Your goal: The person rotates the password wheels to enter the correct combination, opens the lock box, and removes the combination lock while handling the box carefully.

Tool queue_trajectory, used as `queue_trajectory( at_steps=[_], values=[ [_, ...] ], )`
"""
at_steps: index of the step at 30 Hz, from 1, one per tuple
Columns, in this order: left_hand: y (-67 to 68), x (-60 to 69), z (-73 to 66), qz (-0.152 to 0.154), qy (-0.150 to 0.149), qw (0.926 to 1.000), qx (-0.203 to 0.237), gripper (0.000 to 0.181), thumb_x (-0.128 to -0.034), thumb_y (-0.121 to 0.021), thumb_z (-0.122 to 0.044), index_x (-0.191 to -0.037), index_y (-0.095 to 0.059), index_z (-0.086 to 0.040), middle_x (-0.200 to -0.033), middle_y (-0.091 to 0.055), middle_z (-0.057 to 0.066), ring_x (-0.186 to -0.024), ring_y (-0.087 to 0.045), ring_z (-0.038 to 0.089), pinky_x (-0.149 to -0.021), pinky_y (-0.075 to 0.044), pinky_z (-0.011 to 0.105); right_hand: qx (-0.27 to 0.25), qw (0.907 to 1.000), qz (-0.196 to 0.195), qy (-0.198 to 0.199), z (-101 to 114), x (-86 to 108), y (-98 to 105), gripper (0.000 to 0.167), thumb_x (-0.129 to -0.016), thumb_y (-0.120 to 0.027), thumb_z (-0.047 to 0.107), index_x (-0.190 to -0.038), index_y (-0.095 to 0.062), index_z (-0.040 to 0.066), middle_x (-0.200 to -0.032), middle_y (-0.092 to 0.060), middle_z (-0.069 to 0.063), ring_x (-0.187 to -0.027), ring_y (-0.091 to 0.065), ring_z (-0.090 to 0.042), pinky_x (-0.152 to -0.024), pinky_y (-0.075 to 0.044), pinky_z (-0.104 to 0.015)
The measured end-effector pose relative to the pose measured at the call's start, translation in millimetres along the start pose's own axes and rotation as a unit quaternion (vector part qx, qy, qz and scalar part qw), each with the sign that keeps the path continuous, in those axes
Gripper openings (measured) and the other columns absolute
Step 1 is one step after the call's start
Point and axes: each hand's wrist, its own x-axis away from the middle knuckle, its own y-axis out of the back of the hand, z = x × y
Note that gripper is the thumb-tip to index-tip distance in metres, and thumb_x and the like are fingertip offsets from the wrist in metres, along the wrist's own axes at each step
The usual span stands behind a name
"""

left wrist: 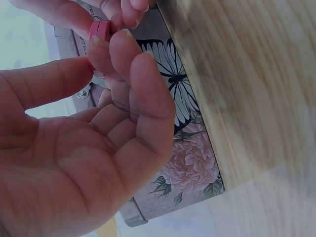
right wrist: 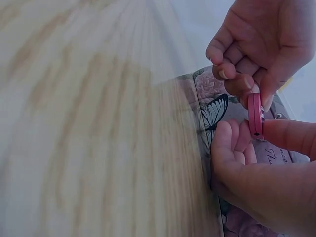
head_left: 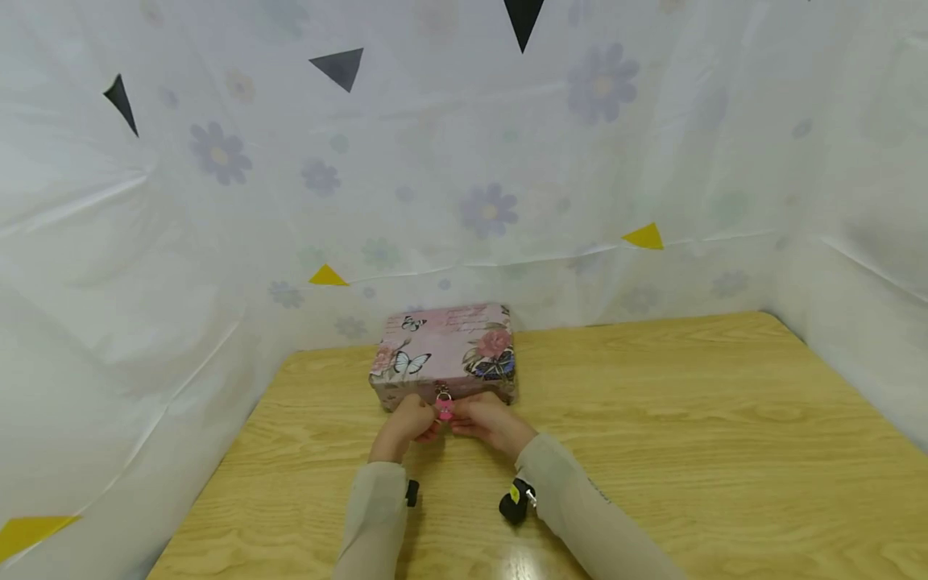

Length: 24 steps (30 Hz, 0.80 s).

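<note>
A small pink padlock (head_left: pixel 445 409) with a metal shackle hangs at the front clasp (head_left: pixel 441 388) of a pink box (head_left: pixel 453 342) printed with butterflies and roses. The box's lid is down. My left hand (head_left: pixel 409 417) pinches one side of the padlock between thumb and forefinger, its other fingers curled. From the opposite side my right hand (head_left: pixel 495 420) grips the padlock, thumb on one face and fingers behind. In the right wrist view the padlock (right wrist: pixel 255 115) shows its narrow edge, with small silvery parts on one face partly hidden by the thumbs.
The box stands on a wood-grain table (head_left: pixel 652 419), near its back edge. White flowered sheeting (head_left: pixel 435 161) hangs behind and at both sides. Black and yellow triangles are stuck on it. A black wrist camera (head_left: pixel 515 503) sits at the right sleeve.
</note>
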Motion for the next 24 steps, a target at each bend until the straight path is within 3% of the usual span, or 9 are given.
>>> queue_trajectory(
  at_steps=[15,24],
  values=[
    [-0.5,0.9,-2.7,0.000,0.006,1.0000,0.004,0.024,-0.0941,-0.049,-0.003,-0.086,-0.065,0.013,-0.072,-0.064,0.015,-0.057,-0.056,0.015,-0.060,-0.054,0.033,-0.025,0.9996,-0.008,0.013,-1.2,-1.7,-2.6,0.030,-0.088,-0.052,-0.010,-0.116,-0.054,-0.021,-0.084,-0.064,-0.006,-0.070,-0.059,-0.011,-0.073,-0.053,-0.027],
    [0.0,2.8,-3.7,-0.001,0.004,1.0000,0.004,0.025,-0.0952,-0.049,-0.003,-0.088,-0.064,0.015,-0.074,-0.064,0.016,-0.058,-0.056,0.015,-0.061,-0.055,0.034,-0.043,0.9986,-0.030,-0.009,-0.9,-3.1,-2.6,0.030,-0.095,-0.049,0.002,-0.117,-0.056,-0.017,-0.081,-0.065,-0.009,-0.072,-0.062,-0.017,-0.078,-0.054,-0.035]
  ],
)
